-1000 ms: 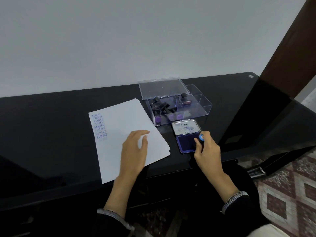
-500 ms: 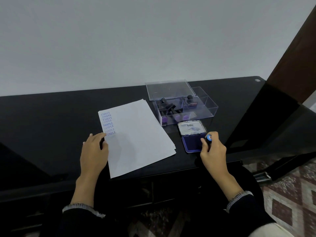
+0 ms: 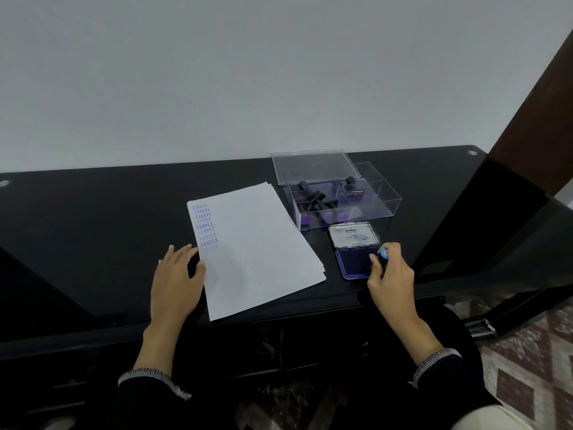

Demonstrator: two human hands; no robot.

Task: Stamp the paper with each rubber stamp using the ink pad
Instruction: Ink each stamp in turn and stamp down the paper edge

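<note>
right hand (image 3: 391,276) grasps a rubber stamp (image 3: 384,255) by its blue-capped handle, base down on the open ink pad (image 3: 356,263). just beyond the grip, the pad's raised lid (image 3: 353,238); farther back, a clear box (image 3: 344,201) holding more stamps. left of the grip, the paper (image 3: 257,252) with a column of "sample" prints; left hand (image 3: 176,277), fingers relaxed, rests at its left edge on the black table (image 3: 93,228).

I see a glossy black table (image 3: 93,231) carrying, left to right, a stack of white paper (image 3: 257,249) stamped "SAMPLE" along its left edge, a clear plastic stamp box (image 3: 369,209) with its lid (image 3: 313,164) behind, and an open blue ink pad (image 3: 356,263) just in front of the box.
</note>
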